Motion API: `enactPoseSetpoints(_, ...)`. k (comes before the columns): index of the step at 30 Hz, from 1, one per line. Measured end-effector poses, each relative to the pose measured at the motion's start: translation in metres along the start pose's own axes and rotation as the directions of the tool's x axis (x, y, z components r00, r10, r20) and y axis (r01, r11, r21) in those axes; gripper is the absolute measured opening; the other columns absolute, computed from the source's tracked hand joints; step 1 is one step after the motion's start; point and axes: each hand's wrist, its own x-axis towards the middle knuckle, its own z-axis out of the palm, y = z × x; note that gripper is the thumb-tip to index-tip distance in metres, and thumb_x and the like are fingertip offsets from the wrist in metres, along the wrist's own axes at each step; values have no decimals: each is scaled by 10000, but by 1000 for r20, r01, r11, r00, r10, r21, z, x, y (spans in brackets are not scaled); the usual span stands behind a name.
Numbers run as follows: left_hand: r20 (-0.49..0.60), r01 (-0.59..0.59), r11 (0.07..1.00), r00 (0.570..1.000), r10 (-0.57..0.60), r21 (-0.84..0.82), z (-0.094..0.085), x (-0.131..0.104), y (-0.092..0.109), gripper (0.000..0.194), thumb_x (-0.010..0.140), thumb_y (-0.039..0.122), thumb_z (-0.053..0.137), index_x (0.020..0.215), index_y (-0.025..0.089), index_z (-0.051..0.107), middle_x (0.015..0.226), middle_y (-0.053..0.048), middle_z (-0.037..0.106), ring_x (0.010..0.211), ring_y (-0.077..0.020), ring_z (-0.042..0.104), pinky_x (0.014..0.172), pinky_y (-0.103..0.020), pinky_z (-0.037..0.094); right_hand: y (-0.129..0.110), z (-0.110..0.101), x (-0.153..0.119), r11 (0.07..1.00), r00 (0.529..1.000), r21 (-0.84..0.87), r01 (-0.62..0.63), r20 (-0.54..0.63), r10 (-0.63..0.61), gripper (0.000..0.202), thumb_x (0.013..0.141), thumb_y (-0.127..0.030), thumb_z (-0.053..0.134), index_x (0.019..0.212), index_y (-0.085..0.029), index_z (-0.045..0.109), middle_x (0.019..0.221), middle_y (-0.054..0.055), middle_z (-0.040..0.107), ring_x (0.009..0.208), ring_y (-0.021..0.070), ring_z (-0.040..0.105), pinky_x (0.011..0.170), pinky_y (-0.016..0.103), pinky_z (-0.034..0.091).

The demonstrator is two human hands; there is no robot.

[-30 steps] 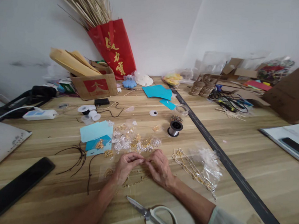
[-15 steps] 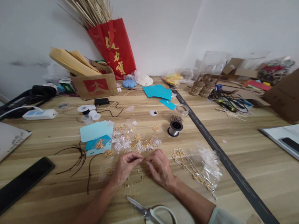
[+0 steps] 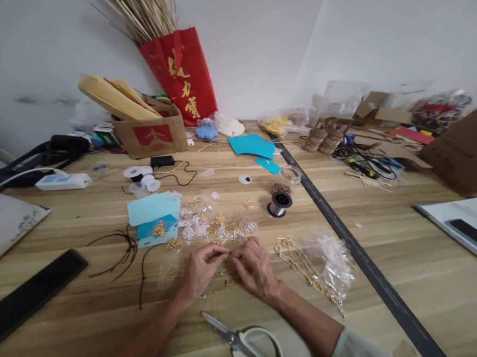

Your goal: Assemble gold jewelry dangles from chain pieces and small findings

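My left hand [image 3: 203, 269] and my right hand [image 3: 255, 268] meet fingertip to fingertip over the middle of the table. Both are closed in a pinch; what sits between the fingers is too small to make out. Beneath them a thin gold beaded chain [image 3: 216, 292] lies on the wood, one end passing close to the right hand. Beyond the fingertips are piles of silver beads [image 3: 195, 228] and gold beads [image 3: 218, 221]. Left of my left hand lie small gold bead heaps [image 3: 173, 244]. Scissors [image 3: 234, 340] with pale handles lie nearest me, blades apart.
Finished-looking chains [image 3: 303, 269] and clear plastic bags [image 3: 333, 263] lie to the right. A wire spool [image 3: 279, 205] stands behind. Blue cards [image 3: 153, 207], black cords [image 3: 127, 255] and a dark phone-like slab [image 3: 26, 299] are at left. A dark strip [image 3: 341, 233] crosses the table.
Almost nothing differs. My hands keep their pinch in the same place, with only a very slight shift of the fingers.
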Motion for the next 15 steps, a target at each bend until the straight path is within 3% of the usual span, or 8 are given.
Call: enactPoseSetpoints(15,-6,13,1000,1000,-13,6,-1,1,-4,59,672,187,670,696,173,722,718,-38,728,690,-180,660,683,-264,527,1,0,-2,1000,1000,-12,-17,21,17,77,857,-136,502,875,-202,539,765,36,594,729,176,532,785,379,424)
